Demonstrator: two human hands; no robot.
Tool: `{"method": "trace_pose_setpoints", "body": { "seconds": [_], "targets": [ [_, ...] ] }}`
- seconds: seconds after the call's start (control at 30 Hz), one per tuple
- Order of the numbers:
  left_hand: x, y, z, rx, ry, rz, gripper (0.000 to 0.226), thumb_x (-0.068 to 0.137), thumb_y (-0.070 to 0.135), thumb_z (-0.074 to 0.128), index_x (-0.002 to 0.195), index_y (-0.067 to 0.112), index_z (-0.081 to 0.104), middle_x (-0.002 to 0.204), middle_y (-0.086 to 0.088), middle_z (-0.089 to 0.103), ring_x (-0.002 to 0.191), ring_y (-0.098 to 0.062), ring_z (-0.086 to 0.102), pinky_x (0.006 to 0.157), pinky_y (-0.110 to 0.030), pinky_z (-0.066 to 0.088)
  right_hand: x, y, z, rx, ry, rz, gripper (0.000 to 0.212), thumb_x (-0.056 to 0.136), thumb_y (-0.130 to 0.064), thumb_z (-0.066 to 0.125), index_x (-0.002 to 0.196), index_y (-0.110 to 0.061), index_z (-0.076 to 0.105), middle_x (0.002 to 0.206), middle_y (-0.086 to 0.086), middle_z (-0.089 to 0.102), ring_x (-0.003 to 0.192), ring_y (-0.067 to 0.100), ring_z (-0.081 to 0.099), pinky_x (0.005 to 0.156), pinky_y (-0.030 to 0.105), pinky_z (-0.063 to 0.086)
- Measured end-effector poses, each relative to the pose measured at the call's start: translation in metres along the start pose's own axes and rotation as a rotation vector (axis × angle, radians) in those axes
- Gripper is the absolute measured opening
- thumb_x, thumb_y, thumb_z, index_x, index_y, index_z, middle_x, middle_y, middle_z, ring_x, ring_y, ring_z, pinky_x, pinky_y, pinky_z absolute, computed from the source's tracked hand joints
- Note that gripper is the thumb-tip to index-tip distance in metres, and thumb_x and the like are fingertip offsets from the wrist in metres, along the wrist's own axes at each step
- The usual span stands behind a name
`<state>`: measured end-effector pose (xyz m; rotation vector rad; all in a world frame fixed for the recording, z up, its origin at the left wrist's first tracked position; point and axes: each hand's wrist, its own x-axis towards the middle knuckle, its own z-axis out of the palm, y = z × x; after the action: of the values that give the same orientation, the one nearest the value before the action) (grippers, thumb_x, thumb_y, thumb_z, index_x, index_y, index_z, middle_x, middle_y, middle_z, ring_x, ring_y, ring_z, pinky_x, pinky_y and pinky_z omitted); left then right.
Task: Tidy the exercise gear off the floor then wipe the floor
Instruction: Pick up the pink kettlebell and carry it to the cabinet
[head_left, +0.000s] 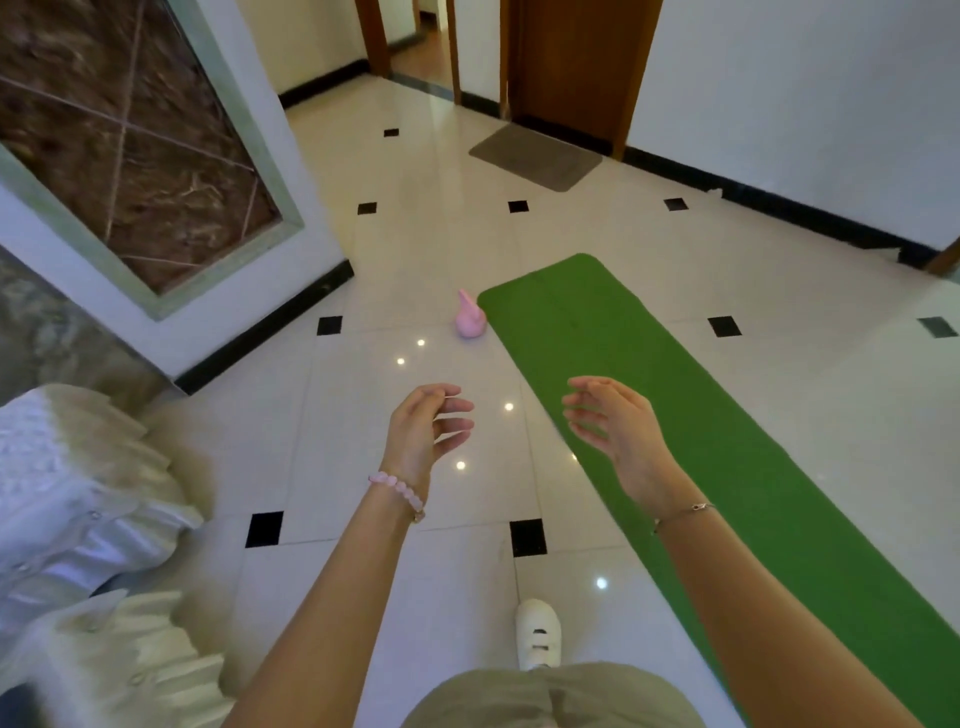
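A long green exercise mat (675, 415) lies unrolled on the glossy tiled floor (311, 441), running from the middle of the view to the lower right. A small pink kettlebell (470, 319) stands on the floor beside the mat's far left corner. My left hand (426, 431) hangs in the air over the tiles, fingers loosely curled, holding nothing. My right hand (618, 431) is raised above the mat's left edge with relaxed, spread fingers, also empty. Both hands are well short of the kettlebell.
A white pillar with a marble panel (156, 171) stands at the left. Cream-covered furniture (88, 545) fills the lower left. A grey doormat (535, 156) lies before a wooden door (576, 62) at the back. My white shoe (538, 642) is on the tiles.
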<state>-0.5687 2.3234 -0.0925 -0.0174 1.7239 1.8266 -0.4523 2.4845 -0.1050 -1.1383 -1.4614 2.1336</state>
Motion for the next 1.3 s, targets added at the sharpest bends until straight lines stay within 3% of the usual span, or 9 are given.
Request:
{"method": "trace_pose_setpoints", "body": {
  "seconds": [0.33,0.87,1.3],
  "targets": [
    [0.137,0.052,0.026,-0.054,0.064,0.009,0.022,0.097,0.011,0.038,0.088,0.011,0.058,0.078,-0.006,0.062,0.068,-0.017,0.057,0.071,-0.03,0.052,0.148,-0.057,0.045,-0.051,-0.075,0.023,0.018,0.096,-0.01,0.047,0.094,-0.012,0.065,0.082,0.002,0.066,0.076,0.015,0.061,0.081,0.031,0.052],
    [0.417,0.158,-0.002,-0.017,0.015,-0.035,0.022,0.098,0.014,0.039,0.089,0.012,0.059,0.084,-0.007,0.064,0.074,-0.021,0.06,0.073,-0.032,0.052,0.395,-0.126,0.179,-0.132,-0.007,0.07,0.017,0.096,-0.012,0.048,0.098,-0.012,0.065,0.082,0.002,0.067,0.078,0.015,0.062,0.084,0.033,0.052],
    [0.612,0.191,0.025,-0.034,0.046,-0.133,0.019,0.098,0.015,0.041,0.09,0.013,0.059,0.086,-0.007,0.064,0.076,-0.02,0.061,0.07,-0.028,0.054,0.589,-0.158,0.228,-0.187,-0.013,0.158,0.018,0.097,-0.014,0.046,0.099,-0.013,0.064,0.085,0.003,0.066,0.078,0.015,0.062,0.079,0.029,0.052]
  ]
}}
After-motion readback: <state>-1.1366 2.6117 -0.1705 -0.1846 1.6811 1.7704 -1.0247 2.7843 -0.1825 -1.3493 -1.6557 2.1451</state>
